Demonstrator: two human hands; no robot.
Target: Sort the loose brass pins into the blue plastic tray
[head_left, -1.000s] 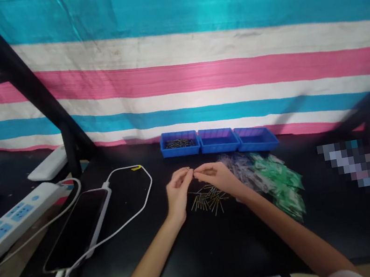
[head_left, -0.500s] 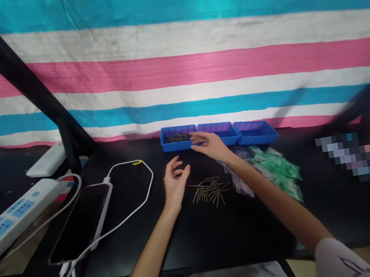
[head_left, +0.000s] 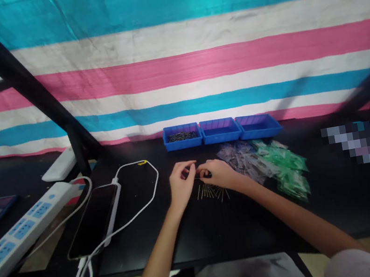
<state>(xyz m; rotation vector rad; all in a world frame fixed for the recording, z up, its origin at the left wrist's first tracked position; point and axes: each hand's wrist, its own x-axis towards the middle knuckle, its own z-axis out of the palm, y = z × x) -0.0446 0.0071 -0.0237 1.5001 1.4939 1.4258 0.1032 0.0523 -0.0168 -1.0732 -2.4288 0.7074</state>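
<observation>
Far left, a white power strip [head_left: 19,227] is lying on the black table [head_left: 222,236], and beside it a dark phone [head_left: 94,220] is charging through a white cable [head_left: 133,166]. At centre, the left hand [head_left: 181,187] is hovering with its fingers loosely curled and its thumb and forefinger slightly apart, the tips facing the right hand [head_left: 217,175]. The right hand is resting just over a scatter of small gold pins [head_left: 211,192], its fingertips drawn together as if pinching 1 pin; whether a pin is actually being held is too small to tell. Behind the hands, 3 blue trays [head_left: 221,131] are standing in a row against the striped cloth, and the left tray [head_left: 182,137] is holding dark pins. To the right, clear and green plastic bags [head_left: 274,163] are lying in a heap touching the right wrist. Handling judgement: such thin pins are best lifted singly by the tips, with the wrists kept low and both hands close together, so that none is dragged out of the pile.
</observation>
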